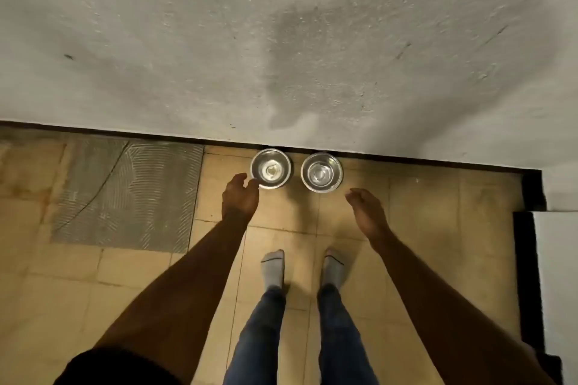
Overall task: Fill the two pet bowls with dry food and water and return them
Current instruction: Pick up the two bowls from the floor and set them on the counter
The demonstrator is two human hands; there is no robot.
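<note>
Two shiny steel pet bowls stand side by side on the tiled floor against the wall. The left bowl (271, 168) and the right bowl (321, 172) both look bare inside, with only reflections. My left hand (240, 197) reaches down beside the left bowl, fingers loosely curled near its rim and holding nothing. My right hand (366, 209) hangs lower right of the right bowl, fingers relaxed, apart from it.
A rough grey wall (281, 40) rises just behind the bowls. My socked feet (273, 269) stand on beige tiles below them. A patch of bare grooved mortar (125, 194) lies to the left. A white panel with dark trim (556, 275) stands at the right edge.
</note>
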